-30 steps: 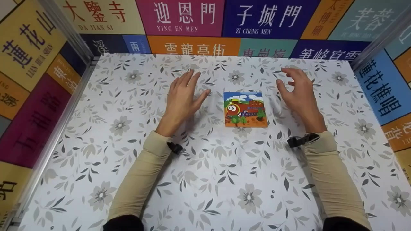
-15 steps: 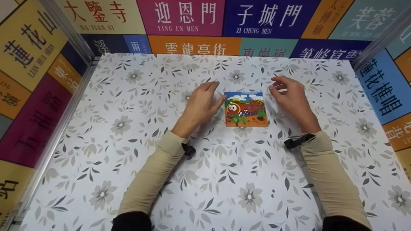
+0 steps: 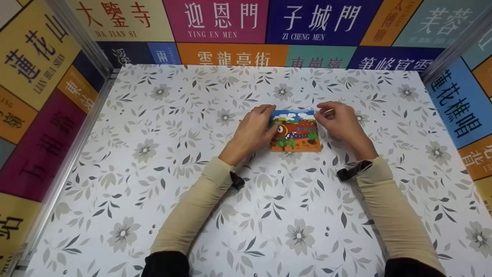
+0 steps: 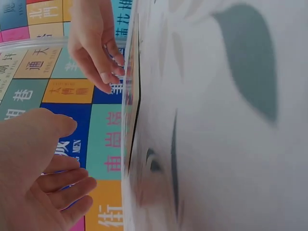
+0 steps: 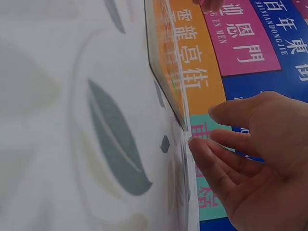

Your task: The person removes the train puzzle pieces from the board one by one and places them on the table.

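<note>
Hands: both bare, at the ends of beige sleeves (image 3: 192, 207) with turned-back cuffs, a black clip (image 3: 237, 181) at each wrist.
Left hand (image 3: 249, 132): fingers loosely bent, thumb apart from them, gripping nothing; in the head view it overlaps the left edge of the picture board (image 3: 301, 132), but whether it touches I cannot tell.
Right hand (image 3: 340, 121): fingers gently curved, nothing held; the fingertips sit just beside the board's far right corner, contact again uncertain.
Picture board: a thin square with a cartoon red train, lying flat on the table (image 3: 127, 173) between the two hands.
Handling the board: so slim an edge probably gives little to pinch, so fingertips are best kept low against the table, thumbs on the near part of each side. Meeting both edges together, with even pressure, should keep it from sliding or turning; pressing from above would likely just pin it.
Surface: white covering printed with grey flowers and leaves; the board's pale rim may be hard to pick out against it.
Room: beyond the table's far edge stands a back wall (image 3: 221, 21) of coloured panels bearing Chinese characters and spellings such as "YING EN MEN". Similar panels line the left wall (image 3: 42, 142) and right wall (image 3: 457, 104), with metal posts (image 3: 82, 36) at the corners.
</note>
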A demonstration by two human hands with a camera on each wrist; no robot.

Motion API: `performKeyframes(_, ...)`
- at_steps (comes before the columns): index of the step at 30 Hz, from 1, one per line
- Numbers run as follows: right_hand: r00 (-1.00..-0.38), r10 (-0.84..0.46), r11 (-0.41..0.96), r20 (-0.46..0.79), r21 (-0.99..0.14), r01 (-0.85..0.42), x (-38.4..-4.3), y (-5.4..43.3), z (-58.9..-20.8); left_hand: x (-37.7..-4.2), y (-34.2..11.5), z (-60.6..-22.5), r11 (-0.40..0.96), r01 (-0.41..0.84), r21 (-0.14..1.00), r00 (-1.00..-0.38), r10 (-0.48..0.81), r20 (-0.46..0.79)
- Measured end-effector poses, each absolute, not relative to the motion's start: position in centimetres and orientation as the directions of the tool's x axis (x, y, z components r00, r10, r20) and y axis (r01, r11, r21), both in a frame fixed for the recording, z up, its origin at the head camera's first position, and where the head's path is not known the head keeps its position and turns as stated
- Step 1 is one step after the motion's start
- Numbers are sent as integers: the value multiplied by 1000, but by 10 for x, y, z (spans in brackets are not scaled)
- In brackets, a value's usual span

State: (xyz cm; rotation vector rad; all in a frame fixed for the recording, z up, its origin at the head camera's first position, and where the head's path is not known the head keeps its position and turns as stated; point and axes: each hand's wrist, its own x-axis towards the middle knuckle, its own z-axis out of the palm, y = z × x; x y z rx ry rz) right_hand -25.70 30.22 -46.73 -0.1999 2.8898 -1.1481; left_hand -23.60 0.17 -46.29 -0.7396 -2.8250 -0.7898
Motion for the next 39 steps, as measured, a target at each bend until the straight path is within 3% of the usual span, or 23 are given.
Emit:
performKeyframes(12,-990,-134,740,-51,-669,-65,-258,302,-472,-245,28,-473,631,512,583,-834,527,161)
performKeyframes(39,-979,-175,722,-106,-690,-54,-260,304,-476,-277,65,-495,663,440,606,-861,504,74)
